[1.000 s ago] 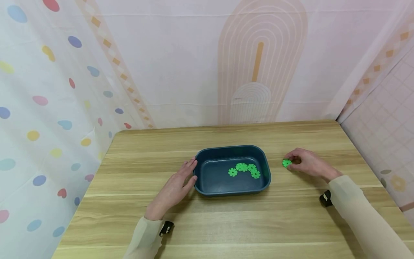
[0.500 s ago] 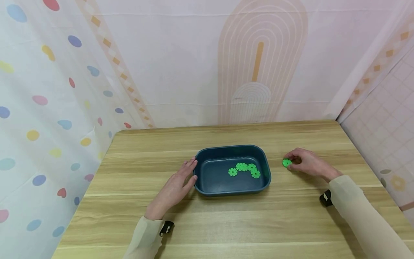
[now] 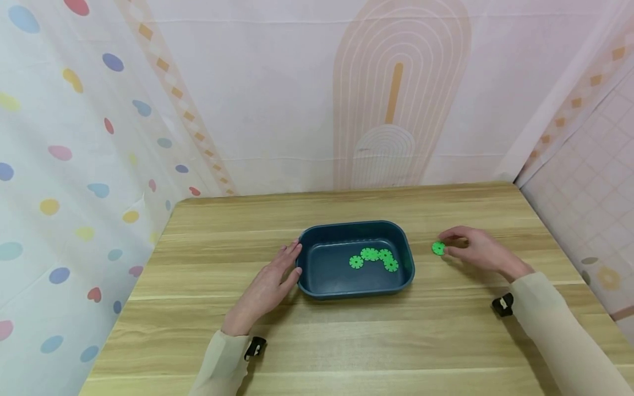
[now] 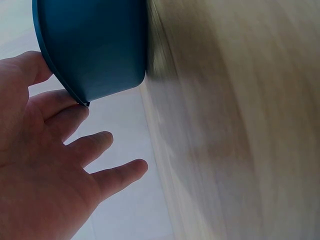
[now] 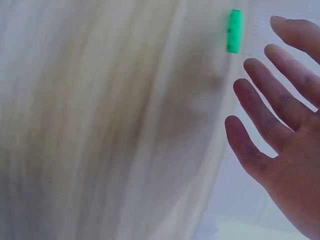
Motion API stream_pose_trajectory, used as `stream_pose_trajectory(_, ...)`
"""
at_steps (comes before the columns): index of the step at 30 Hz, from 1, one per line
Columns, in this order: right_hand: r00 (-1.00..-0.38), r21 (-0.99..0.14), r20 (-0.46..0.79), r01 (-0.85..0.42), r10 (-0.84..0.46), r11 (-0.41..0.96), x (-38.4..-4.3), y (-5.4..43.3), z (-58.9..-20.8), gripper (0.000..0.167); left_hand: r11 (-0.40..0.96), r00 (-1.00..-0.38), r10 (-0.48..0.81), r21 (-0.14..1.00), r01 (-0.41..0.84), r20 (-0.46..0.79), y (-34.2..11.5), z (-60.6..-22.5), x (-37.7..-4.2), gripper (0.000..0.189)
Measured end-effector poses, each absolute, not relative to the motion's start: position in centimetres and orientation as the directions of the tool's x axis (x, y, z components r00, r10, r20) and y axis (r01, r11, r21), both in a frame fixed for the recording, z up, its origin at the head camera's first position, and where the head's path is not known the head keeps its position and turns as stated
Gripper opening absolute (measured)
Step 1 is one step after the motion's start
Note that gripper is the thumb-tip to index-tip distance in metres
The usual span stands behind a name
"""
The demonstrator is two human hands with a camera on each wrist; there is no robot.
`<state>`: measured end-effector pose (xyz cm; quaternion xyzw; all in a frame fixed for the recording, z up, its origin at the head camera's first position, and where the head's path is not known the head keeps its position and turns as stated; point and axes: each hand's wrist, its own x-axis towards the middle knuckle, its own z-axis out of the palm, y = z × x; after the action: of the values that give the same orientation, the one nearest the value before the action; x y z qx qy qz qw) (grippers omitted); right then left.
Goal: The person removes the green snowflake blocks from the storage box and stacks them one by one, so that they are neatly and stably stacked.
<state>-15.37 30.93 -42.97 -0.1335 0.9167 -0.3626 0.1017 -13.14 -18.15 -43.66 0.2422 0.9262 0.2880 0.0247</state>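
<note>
A dark blue rectangular basin [image 3: 337, 294] sits mid-table with several green notched snowflake discs [image 3: 356, 262] lying on its floor. My left hand [image 3: 264, 283] rests its fairly straight fingers against the basin's left end. The left wrist view shows thumb and fingertips [image 4: 75, 112] touching the basin's rim. To the right of the basin, a green notched disc [image 3: 438, 248] is on the table. In the right wrist view it shows as a thick upright-edged green piece [image 5: 234, 31], perhaps a stack. My right hand [image 3: 477, 250] is just beside it, fingers extended and apart from it.
The wooden table [image 3: 327, 341] reaches back to a pale patterned curtain [image 3: 277, 110]. Another curtain with coloured dots [image 3: 84, 165] hangs at the left. Each wrist wears a small black strap device [image 3: 502, 304].
My right hand has let go of the green disc and moved slightly to the right, fingers straightening. The left hand and the basin stay in place.
</note>
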Motion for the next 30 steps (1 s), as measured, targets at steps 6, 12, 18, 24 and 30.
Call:
stream_pose_trajectory(6, -0.96, -0.694, -0.073, -0.146, -0.27, 0.705, -14.5, 30.6, -41.9, 0.043, 0.717, -0.883, 0.461, 0.549, 0.43, 0.09, -18.2, -43.6, -13.1, 0.058)
stream_pose_trajectory(12, -0.967, -0.688, 0.036, -0.208, -0.254, 0.695, -13.8, 29.8, -41.2, 0.042, 0.716, -0.884, 0.459, 0.551, 0.429, 0.092, -18.3, -43.6, -13.1, 0.058)
stream_pose_trajectory(18, -0.955, -0.674, 0.188, -0.296, -0.23, 0.677, -13.1, 28.1, -40.9, 0.032, 0.718, -0.884, 0.458, 0.548, 0.429, 0.093, -18.3, -43.8, -13.1, 0.057)
stream_pose_trajectory(24, -0.938, -0.671, 0.265, -0.347, -0.226, 0.655, -12.5, 26.2, -40.4, 0.025, 0.711, -0.88, 0.462, 0.548, 0.44, 0.108, -18.3, -43.8, -13.1, 0.058)
stream_pose_trajectory(30, -0.911, -0.673, 0.328, -0.411, -0.25, 0.615, -12.3, 24.3, -40.3, 0.021, 0.703, -0.874, 0.47, 0.548, 0.454, 0.12, -18.1, -43.8, -13.2, 0.057)
